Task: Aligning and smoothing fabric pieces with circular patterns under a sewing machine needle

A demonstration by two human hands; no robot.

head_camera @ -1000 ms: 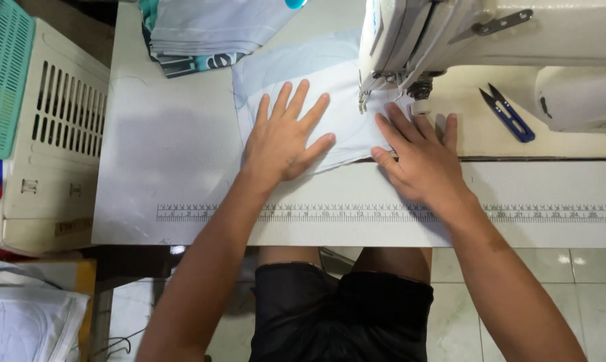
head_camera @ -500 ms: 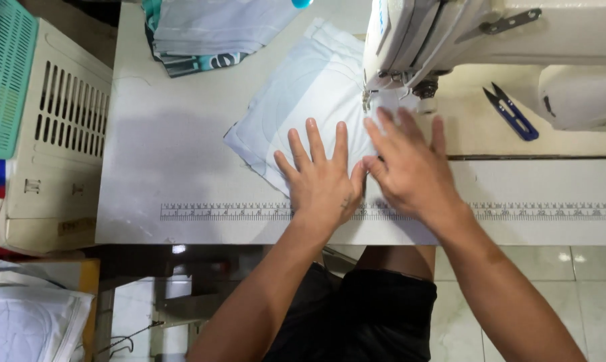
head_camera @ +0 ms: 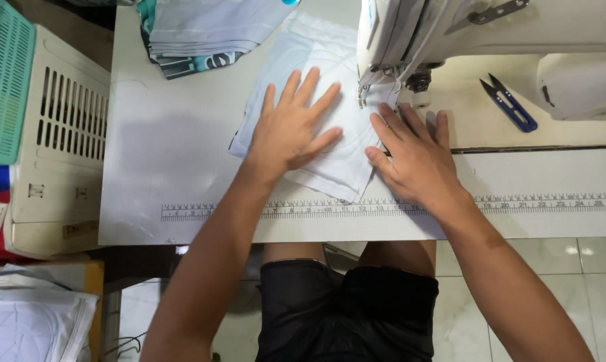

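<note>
A pale blue piece of fabric lies flat on the white sewing table, its far edge under the presser foot of a white sewing machine. My left hand rests palm-down on the cloth, fingers spread. My right hand lies flat at the cloth's right edge, fingertips close to the presser foot. Neither hand grips anything.
Folded fabric pieces are stacked at the table's back left. Blue thread snips lie on the machine bed at right. A printed ruler strip runs along the table's front edge. A beige slatted crate and teal basket stand left.
Both hands have slid with the fabric toward the machine. My left hand moved up and left from beside the right hand and now lies further apart from it.
</note>
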